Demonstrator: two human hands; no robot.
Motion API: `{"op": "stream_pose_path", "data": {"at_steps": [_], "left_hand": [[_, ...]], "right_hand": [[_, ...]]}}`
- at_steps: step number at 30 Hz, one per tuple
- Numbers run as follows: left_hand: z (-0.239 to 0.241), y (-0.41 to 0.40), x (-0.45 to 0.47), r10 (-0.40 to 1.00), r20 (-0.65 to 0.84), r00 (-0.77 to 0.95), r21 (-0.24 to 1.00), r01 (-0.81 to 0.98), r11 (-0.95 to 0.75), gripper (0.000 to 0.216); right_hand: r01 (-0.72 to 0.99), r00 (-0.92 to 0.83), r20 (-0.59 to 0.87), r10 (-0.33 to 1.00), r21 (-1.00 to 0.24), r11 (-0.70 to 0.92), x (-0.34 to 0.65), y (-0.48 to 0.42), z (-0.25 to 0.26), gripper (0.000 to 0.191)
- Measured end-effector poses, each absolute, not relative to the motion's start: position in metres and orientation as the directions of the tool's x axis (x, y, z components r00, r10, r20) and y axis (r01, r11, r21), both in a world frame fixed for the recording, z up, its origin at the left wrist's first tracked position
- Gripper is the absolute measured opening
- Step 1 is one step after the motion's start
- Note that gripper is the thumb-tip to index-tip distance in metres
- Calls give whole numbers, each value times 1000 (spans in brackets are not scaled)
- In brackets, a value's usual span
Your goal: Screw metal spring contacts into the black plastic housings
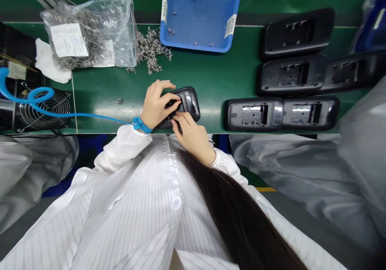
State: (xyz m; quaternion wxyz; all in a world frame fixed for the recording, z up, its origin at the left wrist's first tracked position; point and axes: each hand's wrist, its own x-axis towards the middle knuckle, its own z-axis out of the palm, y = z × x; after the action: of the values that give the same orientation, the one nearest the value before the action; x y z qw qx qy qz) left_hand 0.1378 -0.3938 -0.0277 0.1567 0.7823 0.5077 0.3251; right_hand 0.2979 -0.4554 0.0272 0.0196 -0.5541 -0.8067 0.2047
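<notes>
A black plastic housing (192, 101) with an open battery compartment lies slightly turned at the bench's front edge, partly covered by both hands. My left hand (157, 104) curls over its left end, fingertips pressing at the compartment. A blue wrist strap (141, 125) with a coiled cord is round that wrist. From the front right, my right hand (194, 137) reaches onto the same housing, thumb and fingers pinched together at the compartment's lower edge. Whatever is between those fingertips is too small to make out. A small metal spring piece (120, 101) lies to the left.
Loose metal springs (152, 49) are heaped beside a clear bag (125, 33) full of them. A blue bin (200, 47) holds several pieces. More black housings (251, 114) lie at the right. A fan (45, 109) stands left. Grey-clothed people (370, 141) are close on both sides.
</notes>
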Motion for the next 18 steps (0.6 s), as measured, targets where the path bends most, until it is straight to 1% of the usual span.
{"op": "stream_pose_path", "data": {"at_steps": [3, 6, 8, 12, 18], "left_hand": [[-23, -395, 141, 906, 327, 270, 560, 716, -416, 8], [-19, -390, 141, 896, 326, 302, 567, 696, -441, 4], [-16, -381, 138, 871, 309, 381, 572, 657, -490, 1], [-10, -360, 130, 791, 241, 562, 564, 582, -586, 3], [1, -348, 120, 716, 161, 679, 526, 555, -645, 3]], "right_hand": [[881, -385, -189, 903, -367, 299, 298, -456, 26, 41], [873, -386, -166, 908, -385, 301, 299, -456, 24, 41], [866, -389, -148, 909, -396, 306, 300, -457, 22, 41], [851, -399, -130, 908, -422, 313, 303, -457, 19, 40], [822, -412, -102, 905, -471, 321, 304, -457, 17, 38]]}}
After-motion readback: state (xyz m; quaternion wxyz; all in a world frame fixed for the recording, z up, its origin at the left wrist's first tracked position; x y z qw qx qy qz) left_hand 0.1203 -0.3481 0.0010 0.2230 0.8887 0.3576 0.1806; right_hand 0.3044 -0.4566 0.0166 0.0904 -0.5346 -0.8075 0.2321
